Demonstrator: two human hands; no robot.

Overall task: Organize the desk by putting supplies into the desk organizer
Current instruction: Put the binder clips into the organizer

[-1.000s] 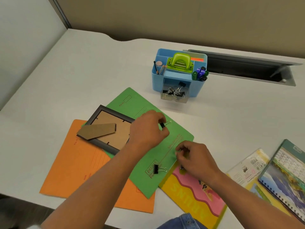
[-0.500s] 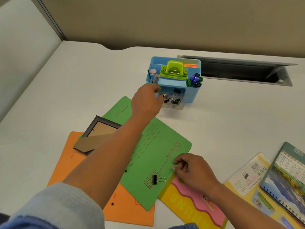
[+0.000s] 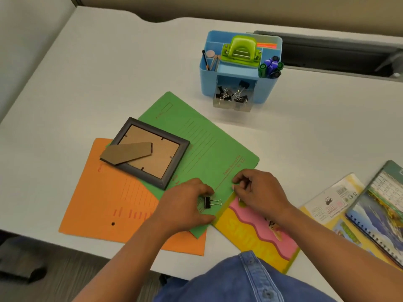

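Fingers (image 3: 205,190) of left hand (image 3: 185,203) at binder clip (image 3: 210,202)

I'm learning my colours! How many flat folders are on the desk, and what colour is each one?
Green folder: 1
Orange folder: 1
Total: 2

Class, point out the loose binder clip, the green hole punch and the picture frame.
binder clip (image 3: 207,202): head view, black body.
green hole punch (image 3: 241,51): head view, its handle.
picture frame (image 3: 175,162): head view, dark right border.
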